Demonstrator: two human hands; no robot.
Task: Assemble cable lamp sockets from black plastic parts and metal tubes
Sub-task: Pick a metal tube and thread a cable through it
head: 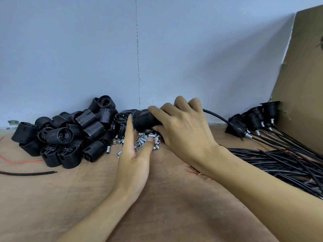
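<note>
My right hand (181, 124) grips a black ribbed lamp socket (142, 120) from above, and its black cable (216, 117) runs off to the right. My left hand (134, 152) reaches under it, fingers straight, the fingertips touching the socket's left end. A small heap of metal tubes (147, 141) lies on the table just beneath both hands, partly hidden by my left thumb. A pile of black plastic socket shells (70, 133) sits against the wall at the left.
Finished sockets with cables (253, 119) lean against a cardboard box (300, 84) at the right. A bundle of black cables (279, 163) lies on the brown table (70, 198). A loose black wire (26, 173) and a red wire (21, 161) lie at far left.
</note>
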